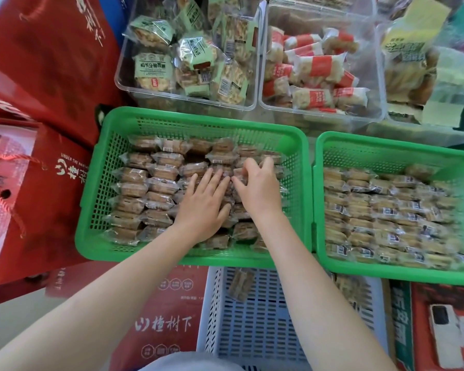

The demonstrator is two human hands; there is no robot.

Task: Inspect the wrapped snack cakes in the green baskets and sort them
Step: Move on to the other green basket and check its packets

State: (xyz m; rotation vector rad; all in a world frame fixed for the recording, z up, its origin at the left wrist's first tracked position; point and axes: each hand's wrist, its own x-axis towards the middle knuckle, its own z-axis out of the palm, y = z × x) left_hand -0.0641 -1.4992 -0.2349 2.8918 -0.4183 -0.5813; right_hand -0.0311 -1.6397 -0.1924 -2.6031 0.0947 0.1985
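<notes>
Two green baskets stand side by side. The left basket (97,199) holds rows of clear-wrapped brown snack cakes (150,186). The right basket (319,210) is packed with similar wrapped cakes (381,218). My left hand (202,207) lies flat on the cakes in the middle of the left basket, fingers straight. My right hand (257,188) reaches into the same basket just beside it, its fingers curled down onto a cake wrapper (239,174); whether it grips the wrapper cannot be told.
A pale blue-grey basket (255,325) below the green ones holds one wrapped cake (241,283). Clear tubs of green-labelled (188,54) and red-labelled snacks (314,73) stand behind. Red gift bags (46,76) crowd the left. A white phone (443,338) lies at lower right.
</notes>
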